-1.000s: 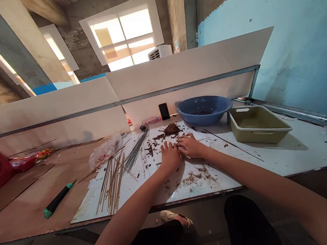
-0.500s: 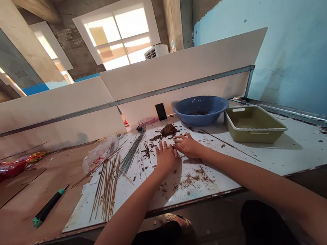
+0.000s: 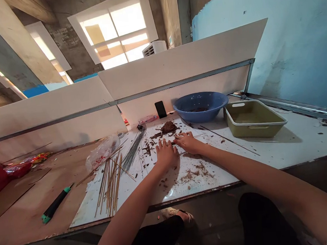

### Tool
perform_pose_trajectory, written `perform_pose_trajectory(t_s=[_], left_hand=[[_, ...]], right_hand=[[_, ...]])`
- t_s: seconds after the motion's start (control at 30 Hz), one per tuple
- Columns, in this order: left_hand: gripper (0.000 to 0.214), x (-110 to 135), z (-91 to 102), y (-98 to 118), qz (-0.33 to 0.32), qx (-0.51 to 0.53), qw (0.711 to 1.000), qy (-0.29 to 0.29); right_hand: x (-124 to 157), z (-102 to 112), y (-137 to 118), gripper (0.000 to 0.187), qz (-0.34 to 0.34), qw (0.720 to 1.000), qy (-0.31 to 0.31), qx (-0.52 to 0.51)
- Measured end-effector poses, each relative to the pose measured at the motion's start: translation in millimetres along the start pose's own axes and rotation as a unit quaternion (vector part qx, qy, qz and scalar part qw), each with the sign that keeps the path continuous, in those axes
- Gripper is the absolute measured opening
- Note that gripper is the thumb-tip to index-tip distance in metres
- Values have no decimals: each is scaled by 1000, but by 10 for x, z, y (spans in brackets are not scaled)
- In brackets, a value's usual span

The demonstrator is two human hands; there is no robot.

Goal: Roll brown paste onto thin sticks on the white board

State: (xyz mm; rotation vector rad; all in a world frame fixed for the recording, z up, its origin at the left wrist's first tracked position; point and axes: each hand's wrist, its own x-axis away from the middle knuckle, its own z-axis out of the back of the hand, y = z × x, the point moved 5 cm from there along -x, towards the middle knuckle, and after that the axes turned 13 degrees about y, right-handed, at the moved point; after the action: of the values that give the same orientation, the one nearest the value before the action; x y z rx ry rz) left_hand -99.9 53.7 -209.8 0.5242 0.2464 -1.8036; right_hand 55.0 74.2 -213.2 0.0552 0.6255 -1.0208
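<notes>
My left hand [image 3: 166, 152] lies palm down on the white board [image 3: 147, 203], fingers stretched forward and slightly apart. Beside it my right hand [image 3: 188, 142] is also flat, its fingertips pointing left toward the left hand. A small dark strip shows between the two hands; what lies under the palms is hidden. Just beyond the fingers sits a lump of brown, clay-like material [image 3: 168, 127], with dark crumbs and short pieces around it. A thin stick lies partly behind the right hand. Brown powder [image 3: 197, 172] is scattered nearer the board's front edge.
Left of my hands lie a bundle of thin wooden sticks [image 3: 110, 187], grey wires [image 3: 133, 151] and a clear plastic bag [image 3: 102, 153]. A green-black screwdriver-like tool [image 3: 56, 204] rests farther left. Behind stand a phone [image 3: 160, 110], a blue basin [image 3: 202, 115] and an olive tub [image 3: 256, 130].
Both hands stay flat on the board in nearly the same place, the left fingers shifting slightly. The whole view has tilted a little.
</notes>
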Motion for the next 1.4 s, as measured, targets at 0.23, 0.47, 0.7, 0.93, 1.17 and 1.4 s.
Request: perform_pose_trajectory(t_s=[0.23, 0.47, 0.7, 0.93, 1.17, 1.4], left_hand=[[36, -27, 115, 2, -22, -11, 999, 33], [48, 75, 130, 213, -59, -28, 997, 39], [58, 85, 113, 165, -8, -50, 998, -48], [55, 87, 247, 217, -19, -67, 996, -54], [64, 106, 109, 152, 4, -49, 997, -54], [53, 69, 265, 238, -28, -49, 998, -16]], right_hand=[[-8, 96, -61, 65, 27, 999, 24, -30], [-8, 119, -84, 70, 26, 997, 38, -64], [11, -35, 19, 68, -12, 1000, -7, -17], [-9, 84, -38, 69, 20, 999, 19, -44], [-8, -49, 47, 51, -6, 1000, -9, 25], [-14, 129, -78, 67, 47, 997, 34, -48]])
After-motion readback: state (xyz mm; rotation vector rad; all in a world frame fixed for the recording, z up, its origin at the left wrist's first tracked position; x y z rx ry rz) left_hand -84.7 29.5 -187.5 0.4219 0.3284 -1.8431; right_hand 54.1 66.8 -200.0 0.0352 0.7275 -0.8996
